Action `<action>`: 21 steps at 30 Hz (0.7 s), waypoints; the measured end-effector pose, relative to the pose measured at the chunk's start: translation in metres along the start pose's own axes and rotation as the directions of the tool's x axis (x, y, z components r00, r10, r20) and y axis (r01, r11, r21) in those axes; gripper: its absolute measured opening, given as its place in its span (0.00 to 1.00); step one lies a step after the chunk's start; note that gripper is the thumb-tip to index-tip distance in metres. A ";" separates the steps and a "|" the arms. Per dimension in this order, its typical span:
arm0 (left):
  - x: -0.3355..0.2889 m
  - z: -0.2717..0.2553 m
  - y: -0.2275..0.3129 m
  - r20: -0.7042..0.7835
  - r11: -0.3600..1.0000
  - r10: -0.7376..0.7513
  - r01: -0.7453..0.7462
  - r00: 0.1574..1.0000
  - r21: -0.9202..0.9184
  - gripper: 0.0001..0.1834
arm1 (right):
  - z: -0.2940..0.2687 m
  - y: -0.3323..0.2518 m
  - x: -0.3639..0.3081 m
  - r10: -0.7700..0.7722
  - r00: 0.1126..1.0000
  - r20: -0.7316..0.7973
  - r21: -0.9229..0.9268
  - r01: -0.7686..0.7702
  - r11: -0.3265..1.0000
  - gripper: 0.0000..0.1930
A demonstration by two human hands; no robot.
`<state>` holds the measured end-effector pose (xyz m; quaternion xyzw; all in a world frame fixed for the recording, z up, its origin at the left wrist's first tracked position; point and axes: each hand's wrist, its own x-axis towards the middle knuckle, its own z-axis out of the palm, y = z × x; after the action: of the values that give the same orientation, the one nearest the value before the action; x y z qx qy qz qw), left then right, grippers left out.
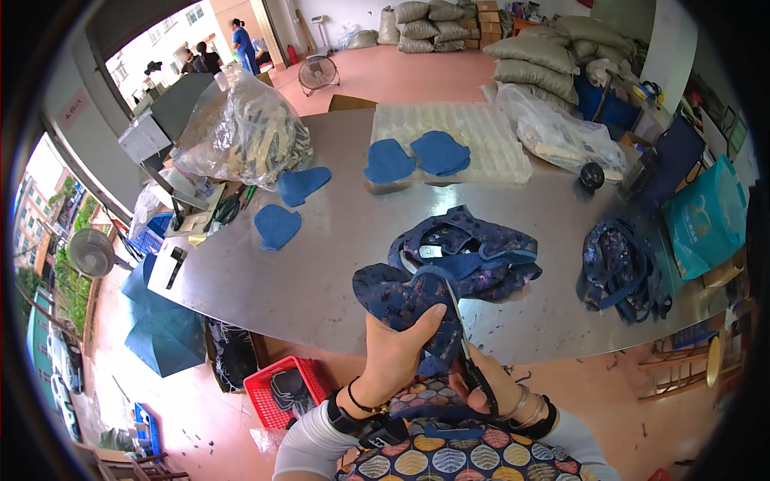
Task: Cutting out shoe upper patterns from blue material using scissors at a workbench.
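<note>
A navy floral garment [469,244] with rounded cups and a white label, which looks like a bra, lies partly on the metal table. My left hand [401,345] is closed on its near part, thumb pressed on top, lifting it over the table's front edge. My right hand [493,385] is closed around the black handles of a pair of scissors [473,365]. Their blades point away from me along the raised fabric, close by my left thumb. Cloth hides part of the blades, so I cannot tell whether they are cutting.
Blue cup-shaped pieces [277,227] lie at left and on a clear ribbed sheet [513,156]. Another navy floral garment [622,268] rests at right beside a teal bag [706,216]. Plastic bags of pieces [245,132] stand behind. A red basket [261,389] sits on the floor.
</note>
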<state>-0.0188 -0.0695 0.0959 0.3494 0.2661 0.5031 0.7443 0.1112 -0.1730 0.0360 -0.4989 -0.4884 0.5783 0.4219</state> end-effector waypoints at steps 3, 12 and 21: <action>0.010 0.001 -0.003 -0.019 1.000 -0.018 0.018 1.000 0.010 0.13 | -0.004 -0.004 0.008 -0.003 0.999 -0.044 -0.046 0.001 0.999 0.50; 0.032 0.004 -0.015 0.001 0.999 -0.032 0.032 0.999 0.031 0.12 | -0.020 -0.002 0.021 0.012 1.000 -0.026 -0.028 -0.013 1.000 0.48; 0.037 0.001 -0.018 -0.079 0.995 -0.061 0.055 0.995 -0.083 0.11 | -0.020 0.000 0.026 0.086 0.995 0.059 0.105 -0.092 0.990 0.49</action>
<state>0.0052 -0.0396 0.0805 0.2906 0.2857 0.5052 0.7607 0.1270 -0.1447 0.0316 -0.4807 -0.4451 0.6355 0.4085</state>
